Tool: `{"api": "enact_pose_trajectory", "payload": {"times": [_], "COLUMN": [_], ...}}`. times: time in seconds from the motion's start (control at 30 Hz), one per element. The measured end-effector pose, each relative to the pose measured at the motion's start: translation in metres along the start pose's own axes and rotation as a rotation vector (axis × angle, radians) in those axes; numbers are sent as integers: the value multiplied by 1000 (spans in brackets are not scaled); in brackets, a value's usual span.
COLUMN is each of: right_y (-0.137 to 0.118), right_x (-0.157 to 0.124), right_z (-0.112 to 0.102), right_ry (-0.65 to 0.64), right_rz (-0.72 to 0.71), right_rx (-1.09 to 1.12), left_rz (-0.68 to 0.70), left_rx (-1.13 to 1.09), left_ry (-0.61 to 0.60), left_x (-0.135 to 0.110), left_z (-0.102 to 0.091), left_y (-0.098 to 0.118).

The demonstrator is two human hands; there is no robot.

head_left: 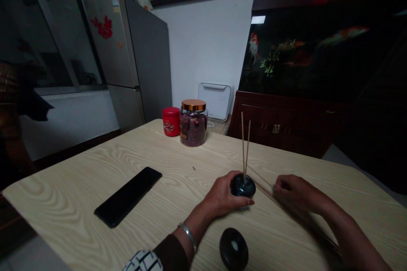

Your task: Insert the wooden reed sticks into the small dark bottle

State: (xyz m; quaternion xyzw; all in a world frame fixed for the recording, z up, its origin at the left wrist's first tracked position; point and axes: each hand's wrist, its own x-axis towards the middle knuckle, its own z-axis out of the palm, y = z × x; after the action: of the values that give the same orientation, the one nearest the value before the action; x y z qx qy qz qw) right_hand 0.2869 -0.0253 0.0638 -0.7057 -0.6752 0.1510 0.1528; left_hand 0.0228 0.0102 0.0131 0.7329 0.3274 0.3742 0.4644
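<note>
My left hand, with a silver bangle at the wrist, is wrapped around a small round dark glass diffuser bottle standing on the table. Two thin reed sticks rise from its mouth, leaning slightly apart. To the right of the bottle, my right hand is closed in a pinch on another reed stick, whose far end points up and left behind the bottle. Beneath that hand more reed sticks lie on the table in a loose bundle, partly hidden by the forearm and its shadow.
A dark round lid-like object lies near the front of the wooden table. A black phone lies at left. Toward the back stand a red canister and a copper-lidded jar. Beyond are a fridge and fish tank.
</note>
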Motion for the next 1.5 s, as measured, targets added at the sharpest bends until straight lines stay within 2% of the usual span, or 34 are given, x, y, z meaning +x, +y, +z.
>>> {"api": "enact_pose_trajectory", "payload": {"times": [0.07,0.1,0.17,0.23,0.3,0.4,0.63,0.87,1.0,1.1,1.23,1.37,1.5], "right_y": [-11,-19,-40,-62,-80,-95,-103,-102,-80,-51,-16,-1,2], "right_x": [-7,-12,-22,-29,-33,-31,-26,-12,-7,-5,1,5,7], "right_z": [-23,-33,-49,-52,-46,-31,-13,18,7,-2,12,30,33], "right_ry": [110,222,536,773,874,895,732,304,189,80,-101,-142,-149], "right_rz": [-75,-101,-95,-105,-144,-186,-244,-276,-255,-183,-7,36,21], "right_rx": [230,386,717,969,1049,955,751,486,336,90,-195,-225,-199], "left_rz": [1,1,0,1,6,15,17,46,30,17,10,20,11], "left_rx": [-6,-10,-16,-16,-15,-18,-28,-7,11,-2,-22,-12,-16], "left_ry": [-3,-4,-10,-14,-9,-11,-12,-7,2,-1,-8,-12,-21], "left_x": [0,0,0,0,0,0,0,1,0,0,0,0,-1], "left_z": [0,0,-1,-1,-1,-1,0,1,1,1,1,0,-1], "left_y": [0,1,1,1,0,-1,-3,-4,-2,-2,-4,-1,2]}}
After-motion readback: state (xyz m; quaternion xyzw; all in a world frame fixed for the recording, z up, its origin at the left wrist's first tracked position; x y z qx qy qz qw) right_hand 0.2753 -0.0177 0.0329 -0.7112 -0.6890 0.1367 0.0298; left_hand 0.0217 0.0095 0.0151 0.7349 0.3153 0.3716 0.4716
